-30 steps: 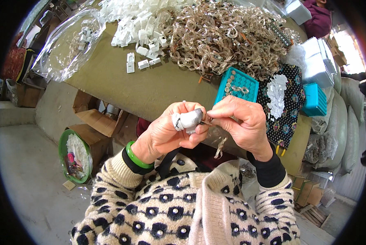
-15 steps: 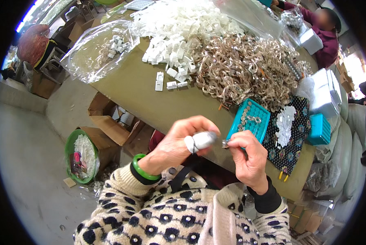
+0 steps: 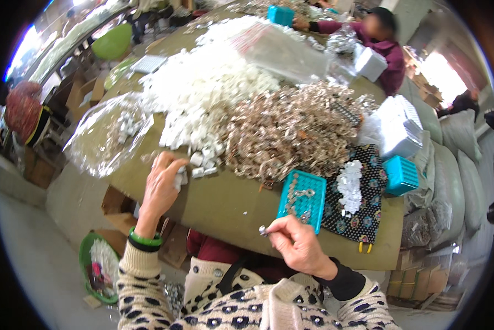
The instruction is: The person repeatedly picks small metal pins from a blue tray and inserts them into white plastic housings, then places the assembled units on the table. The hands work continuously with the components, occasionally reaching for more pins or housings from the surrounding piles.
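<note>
Where white clips heap — olive table, left hand gripping one, right hand pinching metal.

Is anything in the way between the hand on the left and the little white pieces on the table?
No. The left hand is already touching a small white piece at the near edge of the white pile. The right hand is apart from it, pinching a small metal piece near the teal tray.

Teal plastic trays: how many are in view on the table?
3. One teal tray lies near the right hand, one sits at the table's right edge, one at the far end by another person. Others may be hidden under the piles.
</note>
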`<act>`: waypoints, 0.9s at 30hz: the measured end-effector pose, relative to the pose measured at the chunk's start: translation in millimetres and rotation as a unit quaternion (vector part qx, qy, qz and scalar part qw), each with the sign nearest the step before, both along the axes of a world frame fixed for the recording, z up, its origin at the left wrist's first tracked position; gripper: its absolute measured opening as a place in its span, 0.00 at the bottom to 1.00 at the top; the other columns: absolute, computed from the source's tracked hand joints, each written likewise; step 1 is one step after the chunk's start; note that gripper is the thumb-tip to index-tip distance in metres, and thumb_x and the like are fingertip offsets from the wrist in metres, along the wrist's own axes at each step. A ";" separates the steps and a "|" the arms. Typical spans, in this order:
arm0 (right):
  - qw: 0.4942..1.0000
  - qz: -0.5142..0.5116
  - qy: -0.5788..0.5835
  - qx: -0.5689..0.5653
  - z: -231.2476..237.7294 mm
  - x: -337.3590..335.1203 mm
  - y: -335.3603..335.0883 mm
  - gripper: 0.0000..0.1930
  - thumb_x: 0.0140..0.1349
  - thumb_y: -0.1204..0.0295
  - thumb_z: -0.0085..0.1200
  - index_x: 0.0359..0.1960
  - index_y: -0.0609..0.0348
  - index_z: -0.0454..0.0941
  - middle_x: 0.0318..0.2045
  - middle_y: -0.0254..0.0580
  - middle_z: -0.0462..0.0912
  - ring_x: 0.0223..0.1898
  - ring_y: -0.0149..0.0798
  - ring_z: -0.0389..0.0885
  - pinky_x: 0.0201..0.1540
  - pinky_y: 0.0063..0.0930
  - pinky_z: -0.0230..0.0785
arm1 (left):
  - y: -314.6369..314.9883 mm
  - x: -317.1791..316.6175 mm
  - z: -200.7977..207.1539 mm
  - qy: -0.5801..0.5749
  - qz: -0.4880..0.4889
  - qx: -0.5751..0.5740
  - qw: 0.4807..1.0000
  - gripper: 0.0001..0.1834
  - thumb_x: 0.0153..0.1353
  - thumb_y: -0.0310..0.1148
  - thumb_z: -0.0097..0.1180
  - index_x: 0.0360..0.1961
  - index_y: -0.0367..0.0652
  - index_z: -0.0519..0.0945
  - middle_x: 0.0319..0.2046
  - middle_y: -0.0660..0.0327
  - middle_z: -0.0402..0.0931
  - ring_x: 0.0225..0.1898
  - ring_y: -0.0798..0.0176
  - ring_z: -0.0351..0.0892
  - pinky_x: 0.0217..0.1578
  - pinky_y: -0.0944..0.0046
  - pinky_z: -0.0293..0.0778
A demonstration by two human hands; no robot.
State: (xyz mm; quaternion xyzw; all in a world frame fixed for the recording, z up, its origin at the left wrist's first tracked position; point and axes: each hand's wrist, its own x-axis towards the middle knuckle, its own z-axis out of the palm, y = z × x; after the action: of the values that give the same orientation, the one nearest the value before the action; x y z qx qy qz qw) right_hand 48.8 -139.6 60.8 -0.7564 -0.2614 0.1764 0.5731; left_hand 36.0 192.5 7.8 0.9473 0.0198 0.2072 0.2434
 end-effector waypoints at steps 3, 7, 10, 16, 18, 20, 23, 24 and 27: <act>1.000 0.023 -0.002 0.005 -1.2 -1.9 1.2 0.04 0.67 0.79 0.53 0.42 0.61 0.76 0.24 0.36 0.78 0.25 0.27 0.76 0.29 0.23 0.69 | 3.6 -6.7 4.2 0.028 0.018 -0.008 0.999 0.27 0.43 0.10 0.46 0.47 0.41 0.79 0.40 0.50 0.70 0.46 0.42 0.72 0.47 0.51 0.70; 0.992 0.065 0.093 0.063 -4.3 -3.0 3.9 0.05 0.69 0.79 0.50 0.44 0.62 0.72 0.26 0.33 0.76 0.27 0.25 0.73 0.32 0.21 0.69 | 1.9 -11.6 4.2 0.031 0.041 -0.010 0.999 0.22 0.45 0.11 0.49 0.43 0.39 0.76 0.40 0.50 0.71 0.46 0.41 0.73 0.46 0.52 0.70; 0.985 0.082 0.122 0.094 -5.2 -5.1 7.1 0.04 0.70 0.79 0.48 0.44 0.62 0.70 0.26 0.31 0.74 0.28 0.23 0.70 0.32 0.20 0.67 | 2.2 -11.7 3.2 -0.004 0.029 0.000 1.000 0.18 0.47 0.11 0.50 0.40 0.37 0.74 0.40 0.50 0.71 0.45 0.40 0.73 0.44 0.51 0.70; 0.981 0.098 0.139 0.088 -3.0 -9.0 4.5 0.05 0.69 0.80 0.47 0.44 0.64 0.69 0.27 0.31 0.74 0.28 0.23 0.70 0.33 0.20 0.68 | 6.4 -10.7 1.2 -0.022 0.028 -0.036 0.999 0.15 0.47 0.12 0.53 0.37 0.36 0.75 0.37 0.51 0.73 0.40 0.45 0.75 0.39 0.55 0.71; 0.981 0.093 0.149 0.082 -1.7 -9.2 1.5 0.05 0.70 0.79 0.47 0.45 0.63 0.69 0.28 0.31 0.75 0.29 0.22 0.70 0.32 0.19 0.67 | 1.1 -12.8 5.5 -0.080 0.046 -0.073 0.993 0.12 0.48 0.13 0.55 0.35 0.35 0.77 0.34 0.53 0.74 0.36 0.50 0.77 0.36 0.58 0.72; 0.977 0.086 0.174 0.083 -0.6 -8.9 2.1 0.06 0.71 0.79 0.46 0.47 0.62 0.69 0.29 0.32 0.76 0.28 0.22 0.70 0.32 0.18 0.67 | -10.9 -16.9 14.9 -0.122 0.074 -0.157 0.977 0.09 0.49 0.14 0.57 0.32 0.35 0.79 0.33 0.56 0.75 0.34 0.57 0.77 0.34 0.62 0.72; 0.961 0.051 0.197 0.186 0.8 -7.6 12.5 0.06 0.72 0.78 0.46 0.47 0.63 0.68 0.50 0.46 0.74 0.33 0.28 0.78 0.37 0.21 0.74 | -54.8 -34.9 27.2 -0.111 0.080 -0.423 0.896 0.07 0.51 0.15 0.60 0.31 0.37 0.81 0.32 0.62 0.77 0.33 0.68 0.75 0.33 0.67 0.72; 0.952 0.036 0.195 0.233 1.6 -6.8 16.6 0.06 0.72 0.78 0.46 0.47 0.63 0.68 0.54 0.49 0.73 0.34 0.30 0.80 0.38 0.23 0.76 | -74.9 -40.3 29.0 -0.098 0.032 -0.545 0.832 0.08 0.52 0.15 0.61 0.31 0.38 0.81 0.33 0.64 0.77 0.34 0.71 0.74 0.33 0.69 0.72; 0.904 0.003 0.308 0.297 3.8 -2.2 23.6 0.06 0.73 0.75 0.45 0.46 0.64 0.67 0.64 0.54 0.65 0.41 0.41 0.84 0.41 0.32 0.81 | -128.6 -38.7 25.7 -0.066 -0.035 -0.593 0.802 0.10 0.50 0.15 0.63 0.33 0.38 0.81 0.34 0.64 0.76 0.35 0.71 0.74 0.36 0.72 0.71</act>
State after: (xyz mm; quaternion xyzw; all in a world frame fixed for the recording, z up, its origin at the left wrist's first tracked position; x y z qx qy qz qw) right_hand 46.6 -116.0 64.6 -0.4584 -0.1144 0.3164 0.8226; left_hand -2.7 63.9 33.5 0.6026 0.0895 0.2082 0.7652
